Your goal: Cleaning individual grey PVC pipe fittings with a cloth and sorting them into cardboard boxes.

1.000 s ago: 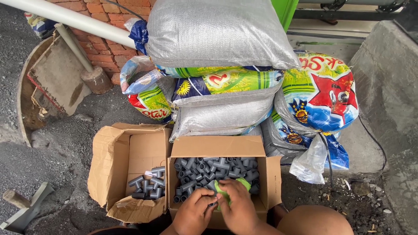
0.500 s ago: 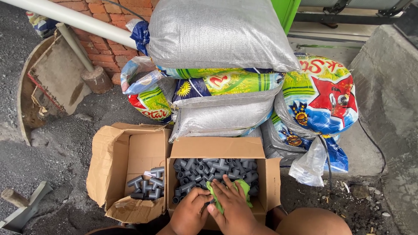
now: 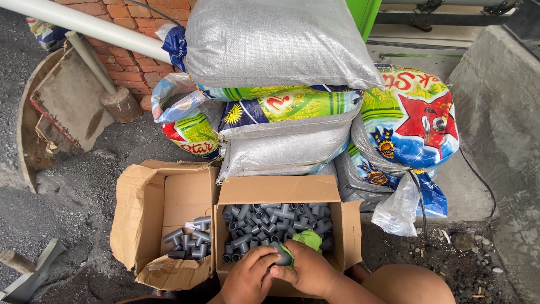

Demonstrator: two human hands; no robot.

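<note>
Head view: your left hand (image 3: 247, 277) and right hand (image 3: 308, 270) pinched one grey pipe fitting (image 3: 283, 254) against a green cloth (image 3: 307, 238) over the full box (image 3: 345, 225) — a loose grip could drop it among the others

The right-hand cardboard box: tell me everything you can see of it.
The right-hand box is plain brown corrugated cardboard, open at the top, its flaps folded outward, the far one upright. It sits on the gritty ground against a stack of sacks, side by side with a second open box that holds far fewer pieces. It is nearly full of short grey pipe fittings lying jumbled. Over its near edge the left hand and right hand hold one fitting with a green cloth.
</note>
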